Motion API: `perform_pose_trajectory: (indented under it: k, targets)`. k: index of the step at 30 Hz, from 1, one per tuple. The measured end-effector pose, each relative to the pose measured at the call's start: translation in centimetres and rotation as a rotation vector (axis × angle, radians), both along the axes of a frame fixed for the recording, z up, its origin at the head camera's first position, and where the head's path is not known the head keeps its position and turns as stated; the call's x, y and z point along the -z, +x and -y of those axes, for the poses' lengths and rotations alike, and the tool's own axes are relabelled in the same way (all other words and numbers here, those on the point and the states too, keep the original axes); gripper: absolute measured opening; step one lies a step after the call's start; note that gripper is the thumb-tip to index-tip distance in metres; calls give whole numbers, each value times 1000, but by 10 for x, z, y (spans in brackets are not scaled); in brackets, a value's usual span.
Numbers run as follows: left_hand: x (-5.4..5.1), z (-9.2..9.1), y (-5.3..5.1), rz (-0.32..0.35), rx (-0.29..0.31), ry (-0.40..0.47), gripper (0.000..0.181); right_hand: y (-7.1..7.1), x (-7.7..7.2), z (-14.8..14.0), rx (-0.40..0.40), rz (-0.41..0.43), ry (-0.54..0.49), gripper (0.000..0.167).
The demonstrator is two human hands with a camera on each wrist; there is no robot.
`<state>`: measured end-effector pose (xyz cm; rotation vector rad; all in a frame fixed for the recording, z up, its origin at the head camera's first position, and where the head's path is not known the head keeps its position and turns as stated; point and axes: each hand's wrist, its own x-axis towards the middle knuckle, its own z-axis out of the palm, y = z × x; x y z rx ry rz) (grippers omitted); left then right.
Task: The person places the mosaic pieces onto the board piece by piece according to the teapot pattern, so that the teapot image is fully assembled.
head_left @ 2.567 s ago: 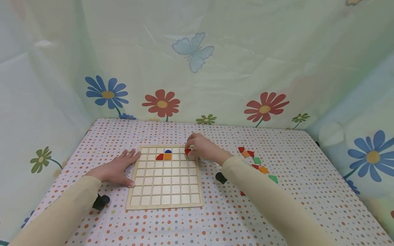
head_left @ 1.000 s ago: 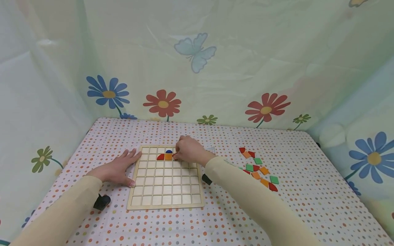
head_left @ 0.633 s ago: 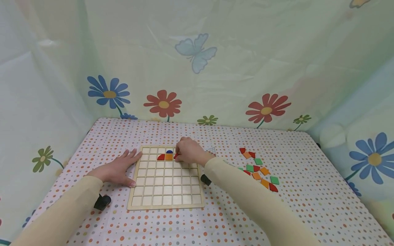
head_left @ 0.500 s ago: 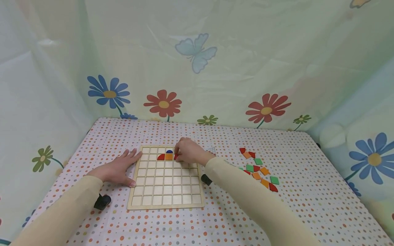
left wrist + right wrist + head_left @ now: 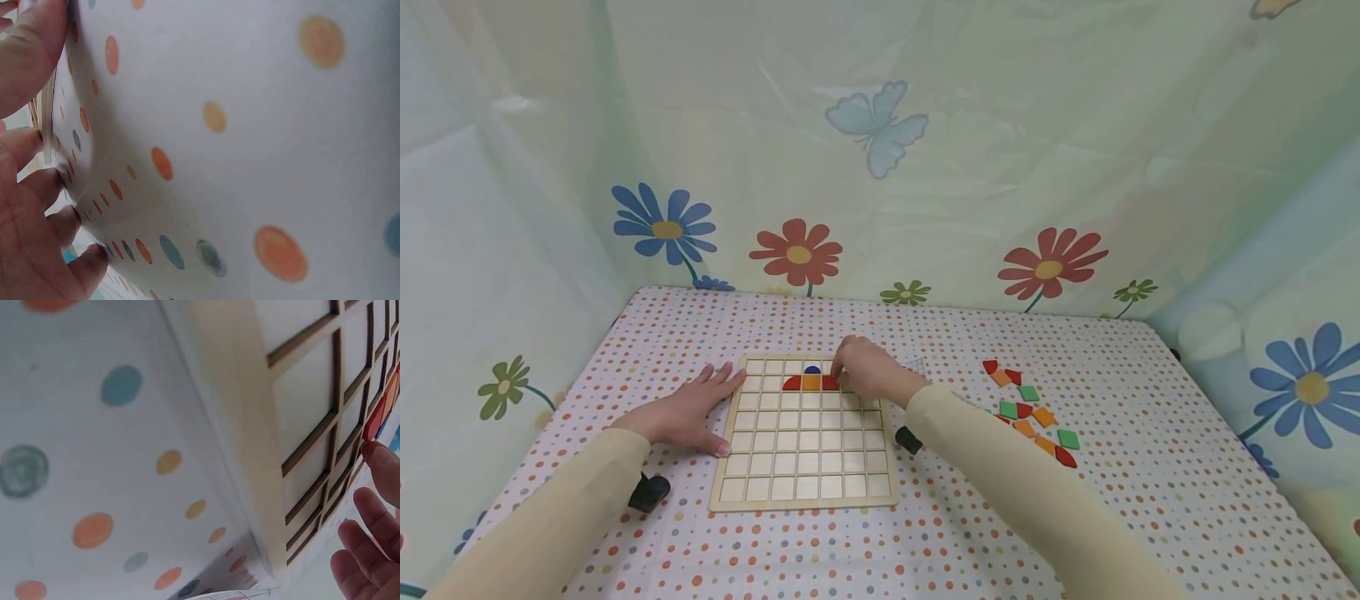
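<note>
A wooden grid board point(image 5: 803, 505) lies on the dotted tablecloth. In its upper rows sit a blue half-round tile point(image 5: 812, 369), an orange square tile point(image 5: 811, 382), a red quarter-round tile point(image 5: 792, 383) left of the square and a second red tile point(image 5: 829, 383) right of it. My right hand point(image 5: 868, 369) is over the board's upper right; in the right wrist view a fingertip point(image 5: 378, 452) is at the edge of a red tile point(image 5: 375, 420), which lies flat in its cell. My left hand point(image 5: 688, 410), fingers spread, rests along the board's left edge.
Loose red, orange and green tiles point(image 5: 1009, 409) lie scattered right of the board, partly behind my right sleeve. A clear sheet or dish with grid lines point(image 5: 916, 365) shows behind my right wrist. Flowered curtains point(image 5: 880, 208) enclose the table.
My right hand brought a red tile leftward across the board and set it in the cell right of the orange square, then drew back slightly to the right. My left hand stayed put.
</note>
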<state>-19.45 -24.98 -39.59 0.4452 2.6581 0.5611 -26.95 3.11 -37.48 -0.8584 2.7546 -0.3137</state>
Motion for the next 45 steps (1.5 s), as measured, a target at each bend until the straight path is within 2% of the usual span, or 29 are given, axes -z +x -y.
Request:
perform_pose_trajectory:
  k: [8,13,17,22,29,37,45]
  targets:
    - [-1,-2,-1,1,-2,-6,116,3,1,-5,-11,4,-32,17]
    - [-2,-2,-1,10,-3,-4,117,6,-3,-10,16,-14,-32,19]
    - [-2,-2,0,8,-7,-12,116,9,-8,-24,53,-12,-80,21]
    - [-4,-3,1,4,-12,-18,115,13,-15,-53,88,-4,-150,22]
    - [-4,-3,3,8,-22,-15,115,20,-21,-111,171,-21,-202,23]
    - [-2,0,1,8,-14,-12,116,27,-24,-170,292,-67,-142,21]
    - [-3,-1,2,2,-7,-9,116,42,-19,-201,366,-7,-115,20]
